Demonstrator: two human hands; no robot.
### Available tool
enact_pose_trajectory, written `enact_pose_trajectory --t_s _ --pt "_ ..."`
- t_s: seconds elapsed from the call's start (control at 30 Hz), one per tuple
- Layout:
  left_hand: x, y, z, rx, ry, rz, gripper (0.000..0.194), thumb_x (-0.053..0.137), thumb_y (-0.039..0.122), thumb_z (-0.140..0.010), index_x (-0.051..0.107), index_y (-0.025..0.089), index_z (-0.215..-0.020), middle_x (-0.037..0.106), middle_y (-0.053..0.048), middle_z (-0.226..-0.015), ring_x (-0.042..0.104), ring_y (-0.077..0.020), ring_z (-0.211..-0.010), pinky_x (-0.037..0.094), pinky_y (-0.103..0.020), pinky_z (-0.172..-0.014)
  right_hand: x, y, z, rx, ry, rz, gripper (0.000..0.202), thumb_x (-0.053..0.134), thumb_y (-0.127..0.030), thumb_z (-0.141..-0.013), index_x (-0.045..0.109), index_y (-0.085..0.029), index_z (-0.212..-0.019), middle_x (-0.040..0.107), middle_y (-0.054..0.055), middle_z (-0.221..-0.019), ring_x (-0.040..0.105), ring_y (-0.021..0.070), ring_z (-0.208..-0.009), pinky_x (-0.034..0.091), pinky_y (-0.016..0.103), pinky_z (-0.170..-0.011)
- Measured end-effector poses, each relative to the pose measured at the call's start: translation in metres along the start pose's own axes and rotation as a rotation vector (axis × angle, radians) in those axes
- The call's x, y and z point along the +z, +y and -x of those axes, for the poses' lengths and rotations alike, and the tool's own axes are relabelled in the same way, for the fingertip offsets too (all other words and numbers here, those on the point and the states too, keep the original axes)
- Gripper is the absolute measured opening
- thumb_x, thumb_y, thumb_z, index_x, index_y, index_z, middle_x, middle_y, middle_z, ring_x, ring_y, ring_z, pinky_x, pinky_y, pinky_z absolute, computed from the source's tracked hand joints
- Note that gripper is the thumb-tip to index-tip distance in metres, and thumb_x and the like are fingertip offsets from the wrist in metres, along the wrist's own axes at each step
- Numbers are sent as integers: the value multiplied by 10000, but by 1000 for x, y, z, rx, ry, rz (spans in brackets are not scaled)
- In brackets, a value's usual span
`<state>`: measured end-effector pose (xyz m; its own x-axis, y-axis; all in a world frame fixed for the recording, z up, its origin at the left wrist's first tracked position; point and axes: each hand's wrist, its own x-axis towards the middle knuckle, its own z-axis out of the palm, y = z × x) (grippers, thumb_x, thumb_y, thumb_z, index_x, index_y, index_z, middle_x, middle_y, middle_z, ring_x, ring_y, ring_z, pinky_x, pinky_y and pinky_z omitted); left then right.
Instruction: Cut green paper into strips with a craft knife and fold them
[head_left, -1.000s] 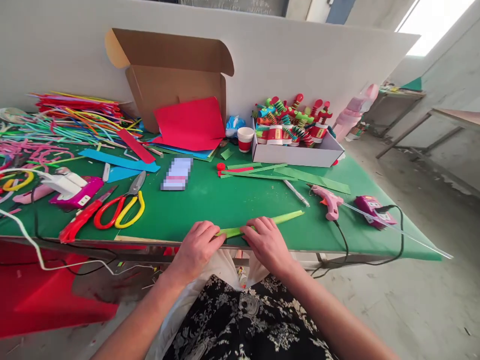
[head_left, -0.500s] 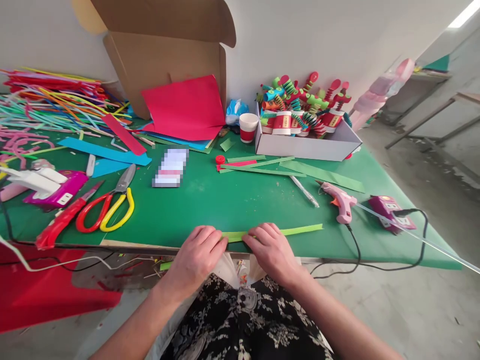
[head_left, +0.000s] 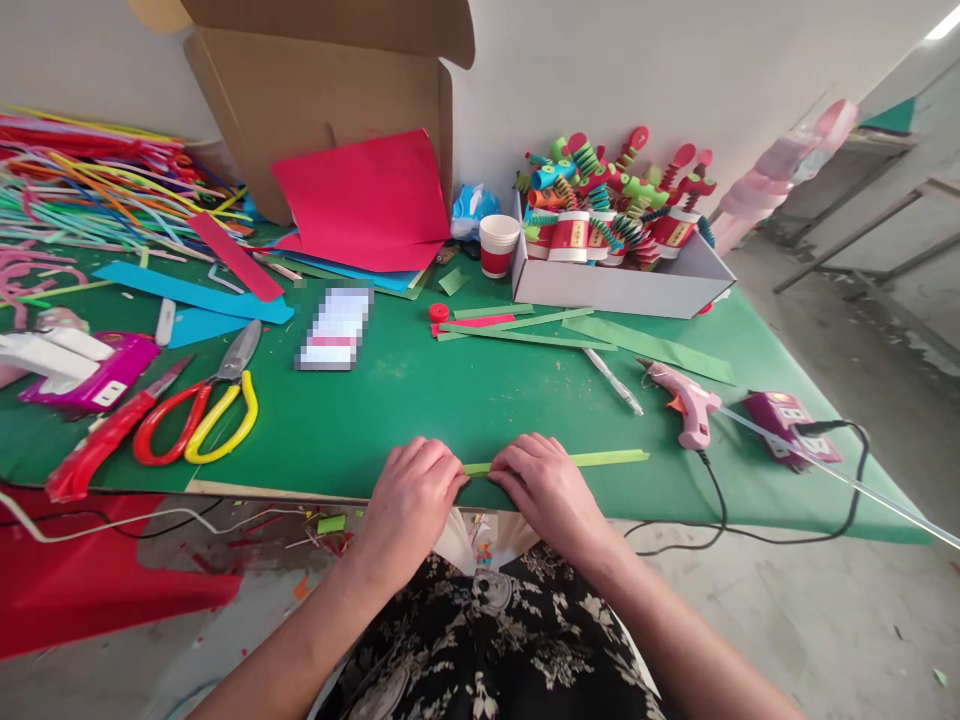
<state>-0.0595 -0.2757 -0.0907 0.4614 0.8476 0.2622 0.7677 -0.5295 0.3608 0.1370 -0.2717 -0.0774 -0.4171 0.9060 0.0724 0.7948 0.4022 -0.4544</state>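
A narrow light green paper strip [head_left: 611, 458] runs along the front edge of the green table [head_left: 420, 400]. Its left part is pinched under the fingertips of my left hand [head_left: 416, 505]. Just to the right, my right hand [head_left: 551, 495] has its fingers bent and closed on the same strip, whose far end sticks out past the knuckles. A short piece of strip shows between the two hands. The strip's left end is hidden by my left fingers.
Scissors [head_left: 225, 400] and a red-handled knife [head_left: 112, 430] lie left, near a phone [head_left: 335, 328]. A pink glue gun [head_left: 690, 400] with its cord lies right. Behind stand a paper cup [head_left: 498, 245] and a white box [head_left: 622, 288] of paper figures.
My left hand has moved slightly right along the strip, closer to my right hand, so less strip shows between them. The camera view has shifted a little.
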Motion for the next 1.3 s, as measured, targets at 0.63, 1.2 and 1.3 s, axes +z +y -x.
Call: enact_pose_trajectory --t_s 0.63,1.2,1.3 --pt "0 -1 -16 -125 -173 -62 207 478 161 -946 510 212 -748 555 -24 -776 508 -214 -790 391 -347 -707 -5 -7 -12 69 -96 105 154 582 -206 -957 556 -196 -805 634 37 -836 571 184 -785 360 307 -712" --pt "1 -3 -19 -110 -186 -92 230 451 159 -938 514 216 -724 559 -33 -744 520 -219 -757 404 -353 -682 -7 -9 -16 99 -150 114 157 556 -204 -969 564 -193 -813 641 53 -848 589 192 -799 377 306 -718" --pt "1 -3 -20 -101 -176 -100 223 462 151 -931 514 218 -725 562 -31 -744 526 -219 -757 407 -352 -680 -8 -10 -17 111 -162 115 152 557 -208 -968 565 -193 -817 643 57 -858 589 196 -804 380 307 -723"
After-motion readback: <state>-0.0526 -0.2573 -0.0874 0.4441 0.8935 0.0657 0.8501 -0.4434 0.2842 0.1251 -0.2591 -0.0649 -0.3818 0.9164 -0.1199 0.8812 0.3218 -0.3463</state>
